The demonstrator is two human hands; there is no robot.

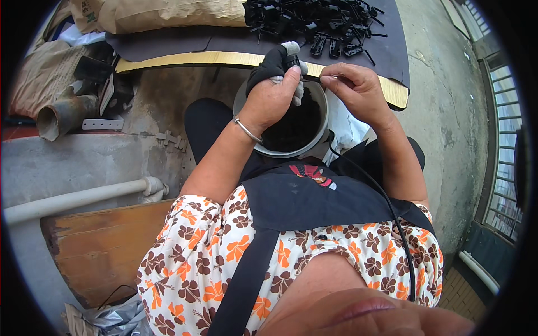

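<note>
My left hand (269,96), in a partial black glove with whitish wraps on its fingers, is closed around a small black plastic part (292,60). Just to its right, the thumb and forefinger of my right hand (356,89) are pinched together. A thin dark bit shows between the two hands, but I cannot make out what the right fingers grip. Both hands are over a pale round bucket (297,152) with dark contents, between my knees. Past them, a pile of black plastic parts (330,22) lies on the dark-covered table (224,40).
The table's yellowish front edge (190,59) runs close behind my hands. A large brown paper sack (168,14) lies on its far left. At the left are a short grey pipe (61,119) and a long white pipe (84,199). A white bag (343,124) sits right of the bucket.
</note>
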